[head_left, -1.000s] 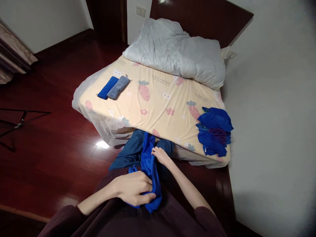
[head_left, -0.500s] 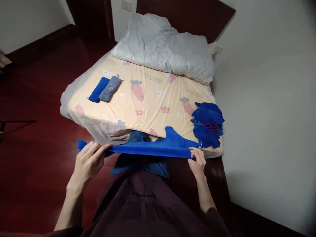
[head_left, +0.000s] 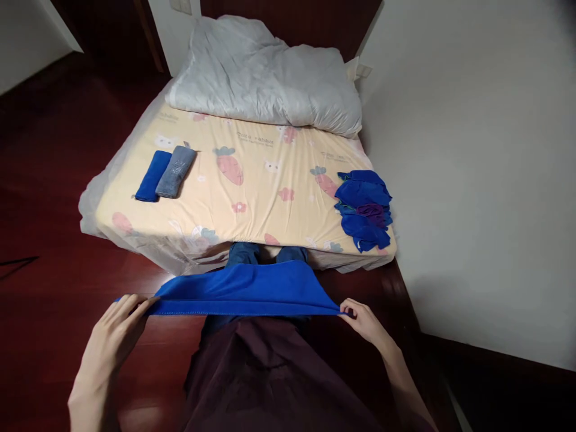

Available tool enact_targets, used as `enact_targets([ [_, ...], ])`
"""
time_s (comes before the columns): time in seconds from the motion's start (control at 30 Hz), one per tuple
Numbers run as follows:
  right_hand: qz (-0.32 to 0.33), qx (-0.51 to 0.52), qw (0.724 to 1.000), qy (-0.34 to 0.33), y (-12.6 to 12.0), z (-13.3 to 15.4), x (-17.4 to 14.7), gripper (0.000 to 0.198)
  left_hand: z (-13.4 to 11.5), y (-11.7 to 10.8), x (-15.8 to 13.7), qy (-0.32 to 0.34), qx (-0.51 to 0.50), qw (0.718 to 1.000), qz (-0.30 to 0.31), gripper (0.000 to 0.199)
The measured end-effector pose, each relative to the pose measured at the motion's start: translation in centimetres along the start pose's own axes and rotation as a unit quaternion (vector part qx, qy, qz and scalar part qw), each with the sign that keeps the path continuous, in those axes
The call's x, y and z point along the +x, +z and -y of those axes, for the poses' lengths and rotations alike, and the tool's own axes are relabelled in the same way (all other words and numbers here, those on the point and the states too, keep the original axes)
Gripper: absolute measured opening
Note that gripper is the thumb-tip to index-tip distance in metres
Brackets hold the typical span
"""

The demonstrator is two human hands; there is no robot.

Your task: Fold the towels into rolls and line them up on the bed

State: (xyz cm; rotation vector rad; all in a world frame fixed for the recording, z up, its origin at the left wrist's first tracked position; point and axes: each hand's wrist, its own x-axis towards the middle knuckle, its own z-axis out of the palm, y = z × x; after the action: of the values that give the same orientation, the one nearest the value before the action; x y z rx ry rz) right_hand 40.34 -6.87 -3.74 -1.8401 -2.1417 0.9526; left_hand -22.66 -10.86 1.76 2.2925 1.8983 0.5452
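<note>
A blue towel (head_left: 252,291) is stretched sideways in front of my legs, its near edge pulled straight. My left hand (head_left: 117,327) pinches its left end, fingers on top. At the right corner, my right hand (head_left: 362,321) grips the cloth between thumb and fingers. The middle of the towel spreads toward the bed and hides part of my legs. On the bed's left side lie a rolled or folded blue towel (head_left: 153,176) and a grey one (head_left: 177,172), side by side. Crumpled blue cloths (head_left: 363,195) are heaped at the right edge, with a purple cloth (head_left: 372,214) among them.
The bed (head_left: 265,210) has a yellow sheet printed with carrots and stands close ahead of my knees. A bunched white quilt (head_left: 265,78) lies at its head. The white wall (head_left: 468,180) runs along the right. Dark red floor (head_left: 40,198) is on the left.
The towel has come lower and nearer my body, and its far part now spreads out flatter instead of flapping up at the right. Both hands have moved down; my view has shifted.
</note>
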Motion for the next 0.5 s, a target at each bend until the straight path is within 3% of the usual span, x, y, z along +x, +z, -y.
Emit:
enact_targets([
  [0.07,-0.017,0.012,1.000,0.006,0.0,-1.0,0.2,0.017,0.8,0.1,-0.6,-0.026,-0.034,0.999,0.001,0.031],
  [0.17,-0.051,0.027,0.998,0.014,0.4,-2.0,0.9,0.022,2.0,0.6,-1.4,-0.062,-0.101,0.992,-0.052,0.032],
  [0.3,-0.099,0.085,0.991,0.012,0.3,-1.7,2.3,0.030,3.6,0.5,-1.3,-0.112,-0.102,0.984,-0.094,0.022],
  [0.4,-0.139,0.139,0.981,-0.006,-1.6,-1.0,4.3,0.038,4.8,-0.5,0.8,-0.100,-0.084,0.989,-0.069,0.022],
  [0.5,-0.185,0.188,0.964,-0.014,-4.9,-0.6,7.5,0.044,5.9,-1.9,5.0,-0.056,-0.019,0.997,-0.050,0.026],
])
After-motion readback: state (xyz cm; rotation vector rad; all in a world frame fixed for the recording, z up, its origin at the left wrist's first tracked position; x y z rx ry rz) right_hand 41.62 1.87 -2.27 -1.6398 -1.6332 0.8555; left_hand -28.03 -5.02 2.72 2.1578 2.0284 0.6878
